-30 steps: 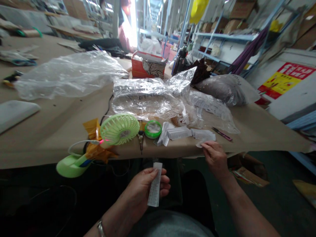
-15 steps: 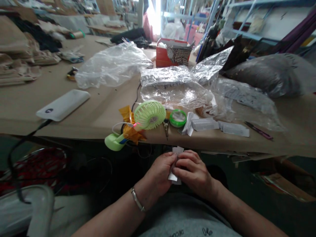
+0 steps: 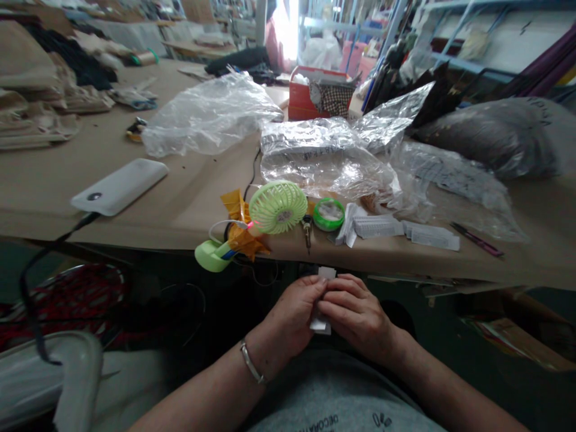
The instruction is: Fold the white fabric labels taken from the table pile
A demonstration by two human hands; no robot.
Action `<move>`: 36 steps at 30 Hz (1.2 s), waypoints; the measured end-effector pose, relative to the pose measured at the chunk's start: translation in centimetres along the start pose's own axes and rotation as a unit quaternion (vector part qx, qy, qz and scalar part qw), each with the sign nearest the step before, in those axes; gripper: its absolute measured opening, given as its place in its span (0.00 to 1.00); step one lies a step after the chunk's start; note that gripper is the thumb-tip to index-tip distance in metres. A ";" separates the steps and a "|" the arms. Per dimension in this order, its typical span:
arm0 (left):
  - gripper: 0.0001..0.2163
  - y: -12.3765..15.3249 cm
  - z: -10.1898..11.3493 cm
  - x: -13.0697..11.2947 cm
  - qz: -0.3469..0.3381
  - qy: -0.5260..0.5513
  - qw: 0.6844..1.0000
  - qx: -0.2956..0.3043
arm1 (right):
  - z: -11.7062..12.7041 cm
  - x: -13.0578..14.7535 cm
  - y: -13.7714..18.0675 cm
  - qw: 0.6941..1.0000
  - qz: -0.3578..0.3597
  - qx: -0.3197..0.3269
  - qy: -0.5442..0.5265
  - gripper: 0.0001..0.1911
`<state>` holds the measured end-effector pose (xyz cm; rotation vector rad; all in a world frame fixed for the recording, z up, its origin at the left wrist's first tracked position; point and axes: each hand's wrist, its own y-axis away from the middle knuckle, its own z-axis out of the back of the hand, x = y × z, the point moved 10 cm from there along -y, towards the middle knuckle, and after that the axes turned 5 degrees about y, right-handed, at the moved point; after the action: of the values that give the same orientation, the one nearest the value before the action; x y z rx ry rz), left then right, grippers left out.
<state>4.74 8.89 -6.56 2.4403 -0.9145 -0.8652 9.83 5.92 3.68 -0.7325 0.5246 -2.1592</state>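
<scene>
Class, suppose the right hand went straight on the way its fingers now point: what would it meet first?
The right hand would likely meet the paper slips first, then the left hand; depth between them is hard to judge.

White paper strips (image 3: 320,325) between fingers (image 3: 342,299)

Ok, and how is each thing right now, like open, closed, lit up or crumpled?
Left hand: closed on paper slips
Right hand: closed around the same slips
Green tub: open
Green fan: small red light lit; can't tell if spinning
Red box: open
White device: black cable attached
Clear bag: crumpled
</scene>
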 end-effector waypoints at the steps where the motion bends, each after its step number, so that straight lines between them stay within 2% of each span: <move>1: 0.05 0.0 0.0 0.0 0.001 -0.008 1.000 0.004 | 0.4 -0.3 0.1 1.000 -0.014 -0.014 -0.023 0.12; 4: 0.07 0.4 -0.6 0.3 0.030 -0.048 0.998 0.035 | 2.0 -3.0 0.9 0.983 -0.125 -0.080 -0.107 0.13; 6: 0.08 0.7 -1.0 0.7 0.055 -0.076 0.994 0.050 | 1.7 -6.1 2.0 0.944 -0.249 -0.087 -0.196 0.10; 7: 0.08 0.9 -1.2 0.8 0.063 -0.089 0.993 0.055 | 0.8 -7.4 2.6 0.913 -0.305 -0.071 -0.262 0.10; 9: 0.09 1.3 -1.5 1.0 0.073 -0.112 0.989 0.067 | -1.9 -8.7 3.3 0.828 -0.374 -0.003 -0.418 0.17; 11: 0.10 1.5 -1.9 1.3 0.081 -0.127 0.985 0.086 | -4.2 -8.2 3.2 0.740 -0.382 0.070 -0.549 0.26; 13: 0.11 1.7 -2.2 1.7 0.088 -0.134 0.981 0.106 | -5.4 -7.5 2.8 0.686 -0.366 0.118 -0.617 0.29; 16: 0.12 1.8 -2.2 1.9 0.091 -0.141 0.979 0.117 | -6.0 -6.9 2.1 0.666 -0.339 0.138 -0.650 0.26; 21: 0.11 1.9 -1.9 2.1 0.094 -0.164 0.977 0.095 | -6.6 -6.7 1.8 0.655 -0.334 0.114 -0.668 0.15; 24: 0.11 1.8 -1.8 2.0 0.092 -0.164 0.978 0.089 | -6.7 -6.8 2.0 0.662 -0.343 0.111 -0.657 0.13; 26: 0.11 1.8 -1.7 1.8 0.087 -0.155 0.980 0.086 | -6.5 -7.0 2.1 0.684 -0.356 0.111 -0.627 0.16; 28: 0.11 1.7 -1.5 1.5 0.077 -0.149 0.982 0.083 | -5.5 -7.6 2.1 0.734 -0.368 0.087 -0.565 0.19; 30: 0.11 1.7 -1.4 1.0 0.063 -0.148 0.984 0.081 | -3.4 -8.0 1.8 0.814 -0.357 0.047 -0.456 0.18; 32: 0.10 1.6 -1.4 0.6 0.050 -0.150 0.984 0.080 | -1.2 -7.6 1.0 0.896 -0.317 0.023 -0.310 0.17; 33: 0.10 1.6 -1.4 0.5 0.046 -0.150 0.984 0.079 | -0.4 -7.1 0.7 0.926 -0.292 0.021 -0.238 0.17; 34: 0.10 1.5 -1.4 0.4 0.042 -0.149 0.985 0.076 | 0.1 -6.5 0.3 0.947 -0.268 0.024 -0.179 0.17; 36: 0.09 1.4 -1.3 0.3 0.039 -0.147 0.986 0.069 | 0.4 -5.6 -0.1 0.966 -0.232 0.036 -0.107 0.16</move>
<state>5.16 7.89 -4.97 2.4098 -1.2026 -1.1921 13.01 10.31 2.16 -1.1207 0.1659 -2.4662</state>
